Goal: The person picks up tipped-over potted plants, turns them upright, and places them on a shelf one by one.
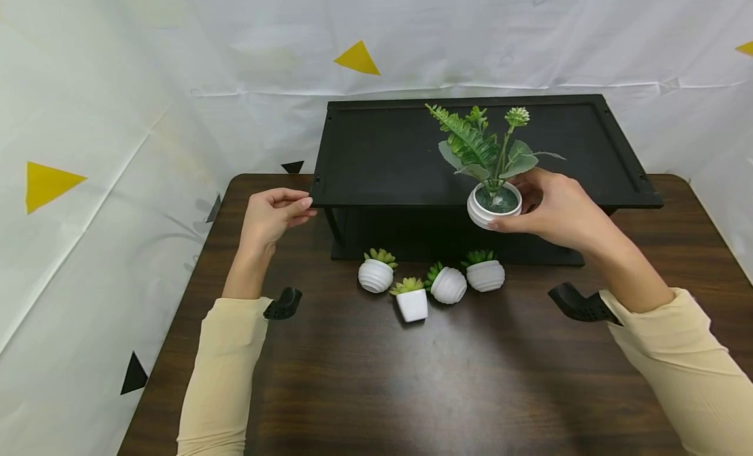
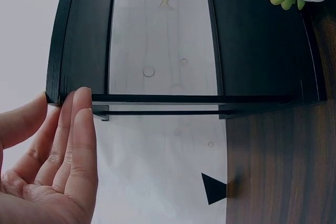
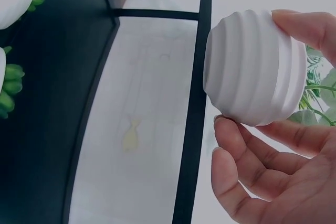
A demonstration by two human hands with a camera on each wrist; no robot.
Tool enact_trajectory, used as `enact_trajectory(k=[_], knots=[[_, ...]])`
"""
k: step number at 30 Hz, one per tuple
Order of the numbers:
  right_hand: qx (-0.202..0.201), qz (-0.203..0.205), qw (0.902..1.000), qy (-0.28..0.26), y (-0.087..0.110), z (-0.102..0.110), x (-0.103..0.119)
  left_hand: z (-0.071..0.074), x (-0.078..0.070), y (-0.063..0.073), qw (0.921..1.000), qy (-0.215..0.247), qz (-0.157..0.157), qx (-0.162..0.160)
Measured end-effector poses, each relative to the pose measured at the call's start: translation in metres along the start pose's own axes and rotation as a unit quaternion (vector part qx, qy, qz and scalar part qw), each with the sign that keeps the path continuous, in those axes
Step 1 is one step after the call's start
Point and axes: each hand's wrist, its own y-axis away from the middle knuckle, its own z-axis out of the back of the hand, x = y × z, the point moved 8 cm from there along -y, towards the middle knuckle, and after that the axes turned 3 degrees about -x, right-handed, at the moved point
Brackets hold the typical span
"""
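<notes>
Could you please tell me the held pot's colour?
The pot is white, seen best in the right wrist view.

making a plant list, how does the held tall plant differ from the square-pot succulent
The tall plant has long fronds and a flower head; the succulent has short leaves. The tall plant's pot is round and ridged; the succulent's pot is smooth and squarish. The right hand grips the tall plant; the succulent is on the table. Both are green, in white pots.

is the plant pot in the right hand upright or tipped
Roughly upright: white pot below, green leaves rising above it.
</notes>
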Motion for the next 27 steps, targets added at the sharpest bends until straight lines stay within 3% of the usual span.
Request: enact_trajectory(k=[12, 19, 27], knots=[[0.007, -0.004, 0.9999, -0.013, -0.011, -0.002, 0.012, -0.003, -0.003, 0.001, 0.9999, -0.016, 0.000, 0.001], [0.016, 0.011, 0.9994, -0.028, -0.014, -0.003, 0.013, -0.010, -0.009, 0.009, 0.9997, -0.020, -0.010, -0.009], [0.020, 0.024, 0.9990, -0.031, -0.024, -0.008, 0.024, -0.010, -0.009, 0.009, 0.9997, -0.019, -0.006, -0.011]])
